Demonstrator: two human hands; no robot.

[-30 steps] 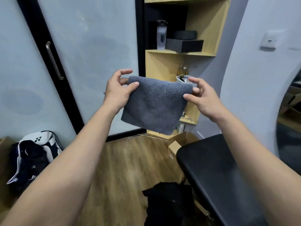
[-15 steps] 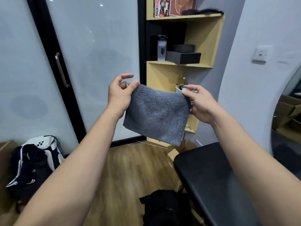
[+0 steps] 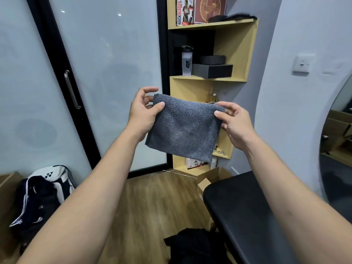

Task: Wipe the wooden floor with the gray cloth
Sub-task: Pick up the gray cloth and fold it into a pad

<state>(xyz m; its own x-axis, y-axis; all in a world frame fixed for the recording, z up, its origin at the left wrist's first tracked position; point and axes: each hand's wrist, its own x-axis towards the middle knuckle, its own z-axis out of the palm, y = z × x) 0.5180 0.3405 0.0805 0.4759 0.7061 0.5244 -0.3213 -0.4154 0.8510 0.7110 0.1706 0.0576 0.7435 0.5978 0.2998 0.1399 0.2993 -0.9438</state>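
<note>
Both hands hold a folded gray terry cloth (image 3: pixel 183 128) up in the air in front of the chest, well above the brown wooden plank floor (image 3: pixel 156 204). The left hand (image 3: pixel 143 113) pinches its upper left corner between thumb and curled fingers; the right hand (image 3: pixel 235 121) pinches the upper right corner the same way. The cloth hangs flat between them. Behind it stands a yellow wooden corner shelf (image 3: pixel 238 46). A black padded bench (image 3: pixel 245 216) sits at lower right.
</note>
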